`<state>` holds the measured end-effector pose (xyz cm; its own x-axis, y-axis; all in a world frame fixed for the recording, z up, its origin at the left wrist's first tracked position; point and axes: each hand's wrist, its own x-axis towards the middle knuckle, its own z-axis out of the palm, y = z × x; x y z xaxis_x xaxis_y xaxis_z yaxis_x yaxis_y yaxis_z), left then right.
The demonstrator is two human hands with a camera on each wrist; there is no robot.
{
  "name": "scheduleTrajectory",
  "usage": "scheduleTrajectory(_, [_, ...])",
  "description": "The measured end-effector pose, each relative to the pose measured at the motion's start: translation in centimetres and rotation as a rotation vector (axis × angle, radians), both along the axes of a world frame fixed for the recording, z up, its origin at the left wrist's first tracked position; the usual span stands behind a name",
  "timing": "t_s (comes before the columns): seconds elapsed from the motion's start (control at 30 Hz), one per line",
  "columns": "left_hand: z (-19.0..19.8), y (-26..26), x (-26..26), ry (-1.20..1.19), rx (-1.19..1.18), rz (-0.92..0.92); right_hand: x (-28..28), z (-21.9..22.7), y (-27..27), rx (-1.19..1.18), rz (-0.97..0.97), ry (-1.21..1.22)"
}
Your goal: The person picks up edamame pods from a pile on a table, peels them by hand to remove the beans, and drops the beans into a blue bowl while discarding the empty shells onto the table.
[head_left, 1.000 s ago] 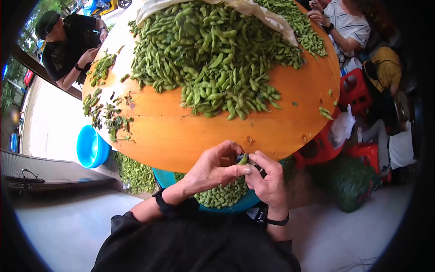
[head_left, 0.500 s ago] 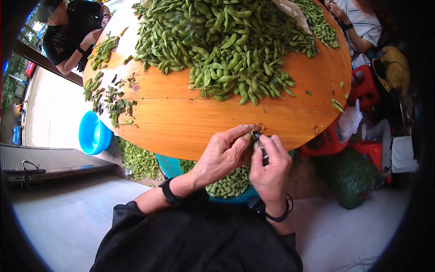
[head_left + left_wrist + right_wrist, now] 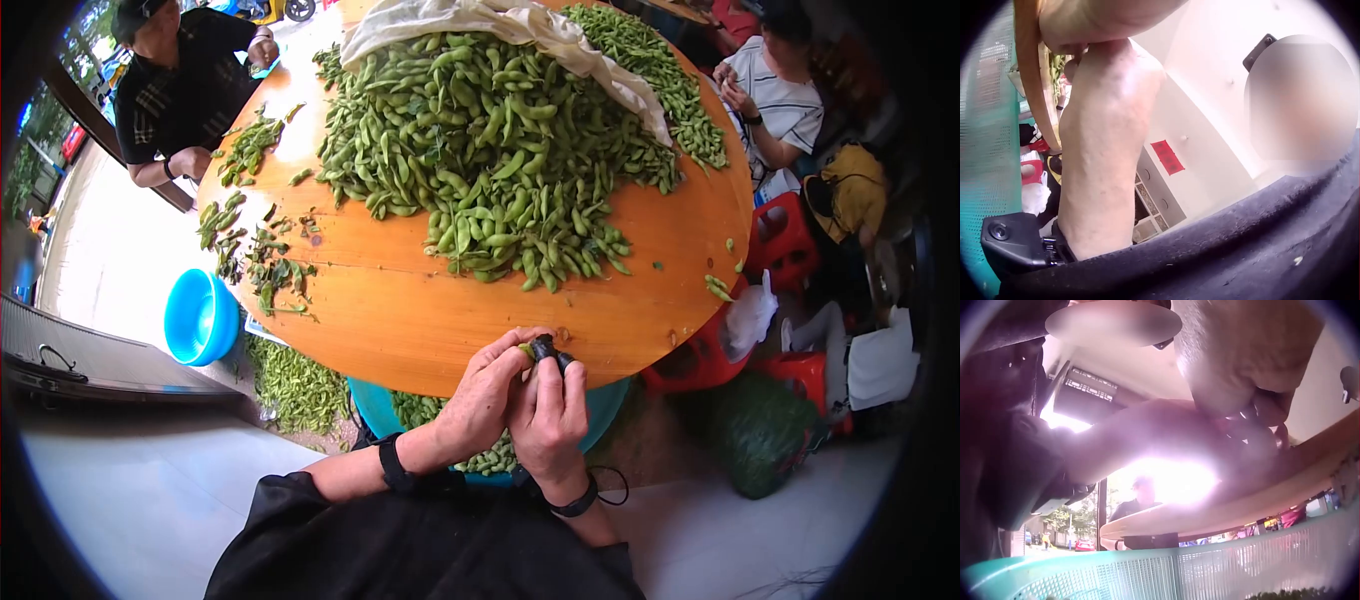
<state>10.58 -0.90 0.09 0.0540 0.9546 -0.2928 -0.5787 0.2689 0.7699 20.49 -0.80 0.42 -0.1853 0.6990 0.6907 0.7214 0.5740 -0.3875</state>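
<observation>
In the head view both hands meet over the near edge of the orange wooden table (image 3: 440, 350). My left hand (image 3: 470, 405) pinches a green soybean pod (image 3: 525, 349), of which only a bit shows. The right hand (image 3: 548, 430) has its fingers curled at the same pod. Black cap-like pieces (image 3: 543, 347) sit at the right fingertips; I cannot tell whether they are finger covers or a small tool. Beneath the hands stands a teal basket (image 3: 602, 408) with green pods and beans (image 3: 490, 461) in it, partly covered by the forearms.
A big heap of soybean pods (image 3: 480, 150) lies on the table under a white cloth sack (image 3: 430, 18). Leafy scraps (image 3: 278, 272) lie at left. A blue basin (image 3: 200, 318), red stools (image 3: 783, 240) and a filled green net bag (image 3: 765, 440) stand around. Two people sit across the table.
Both hands have shifted left and closer together since half a second ago, and the right hand has turned. The head view has tilted up, showing more of the sack. A pod stays between the hands.
</observation>
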Motion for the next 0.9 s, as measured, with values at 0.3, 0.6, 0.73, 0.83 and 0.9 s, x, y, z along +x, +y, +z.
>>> scheduleTrajectory(0.3, [1.3, 0.1, -1.5, -0.057, -0.021, -0.197, 2.7, 0.7, 0.7, -0.285, 0.122, 0.244])
scheduleTrajectory(0.6, [2.3, 0.4, -2.8, 0.032, -0.069, -0.400, 5.1, 1.5, 1.4, -1.119, 0.476, 1.184])
scheduleTrajectory(0.73, [2.5, 0.1, -2.4, -0.118, -0.153, -0.311, 5.1, 1.8, 1.1, -1.123, 0.466, 1.129])
scheduleTrajectory(0.83, [0.6, -0.3, -2.2, -0.276, -0.124, -0.284, 4.7, 1.5, 0.8, -0.838, 0.361, 0.702])
scheduleTrajectory(0.9, [-0.1, -0.4, -2.1, -0.403, -0.082, -0.266, 4.3, 0.7, 1.2, -0.563, 0.343, 0.507])
